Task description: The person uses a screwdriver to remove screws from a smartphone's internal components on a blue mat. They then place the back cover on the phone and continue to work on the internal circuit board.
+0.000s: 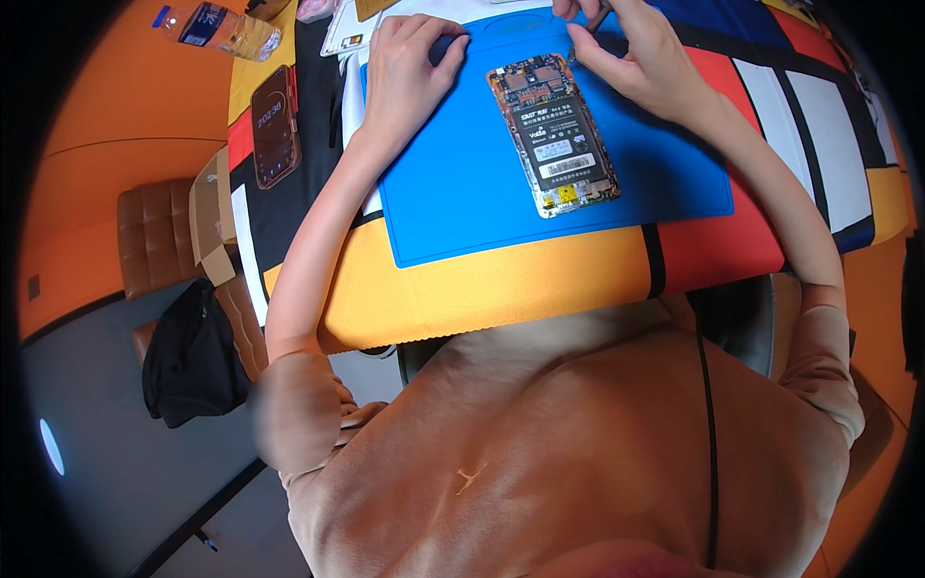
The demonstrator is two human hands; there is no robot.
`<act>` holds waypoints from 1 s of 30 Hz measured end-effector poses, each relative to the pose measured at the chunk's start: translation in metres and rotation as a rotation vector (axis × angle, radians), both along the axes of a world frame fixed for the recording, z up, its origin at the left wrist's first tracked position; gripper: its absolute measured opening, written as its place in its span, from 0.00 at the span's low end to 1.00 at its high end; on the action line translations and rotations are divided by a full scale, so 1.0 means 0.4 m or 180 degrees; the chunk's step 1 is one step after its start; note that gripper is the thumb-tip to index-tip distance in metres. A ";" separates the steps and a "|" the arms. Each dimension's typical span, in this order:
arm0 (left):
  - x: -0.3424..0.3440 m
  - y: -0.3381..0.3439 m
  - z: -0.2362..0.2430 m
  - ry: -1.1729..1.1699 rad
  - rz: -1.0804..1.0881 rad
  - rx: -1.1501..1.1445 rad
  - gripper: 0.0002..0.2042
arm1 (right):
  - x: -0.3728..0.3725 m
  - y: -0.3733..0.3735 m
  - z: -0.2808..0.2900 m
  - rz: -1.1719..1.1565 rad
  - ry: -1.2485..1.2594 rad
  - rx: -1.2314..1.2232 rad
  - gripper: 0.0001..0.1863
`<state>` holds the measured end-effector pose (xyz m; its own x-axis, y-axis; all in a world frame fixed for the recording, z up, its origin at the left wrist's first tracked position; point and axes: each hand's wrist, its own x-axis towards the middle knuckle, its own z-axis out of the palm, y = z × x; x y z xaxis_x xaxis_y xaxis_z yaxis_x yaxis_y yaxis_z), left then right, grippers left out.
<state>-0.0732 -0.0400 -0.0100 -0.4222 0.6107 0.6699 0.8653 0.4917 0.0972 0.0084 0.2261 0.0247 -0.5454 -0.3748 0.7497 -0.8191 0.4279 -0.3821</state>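
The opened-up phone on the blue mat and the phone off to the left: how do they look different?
The opened-up phone bares its battery and circuit board; the left phone looks whole, with its screen lit. The opened-up phone lies on the blue mat, the left phone on the colourful tablecloth. Both are long rectangles lying flat.
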 end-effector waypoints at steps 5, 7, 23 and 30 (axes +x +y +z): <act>0.000 0.000 0.000 -0.0071 -0.0002 0.0006 0.07 | 0.003 0.006 -0.001 0.0125 -0.0135 -0.0096 0.15; 0.001 0.001 -0.001 -0.0124 -0.0010 0.0035 0.07 | 0.003 0.006 0.000 -0.0038 -0.0605 -0.0101 0.15; 0.002 0.002 0.000 -0.0139 0.0043 -0.0004 0.09 | 0.011 0.010 0.008 -0.0138 -0.0869 -0.0245 0.12; 0.003 0.001 -0.002 -0.0214 0.0107 -0.0003 0.10 | 0.010 0.011 0.004 -0.0045 -0.0879 -0.0336 0.13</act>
<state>-0.0719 -0.0395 -0.0109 -0.4866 0.5960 0.6388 0.8398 0.5205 0.1542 0.0124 0.2307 0.0265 -0.7389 -0.2934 0.6065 -0.6721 0.3845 -0.6328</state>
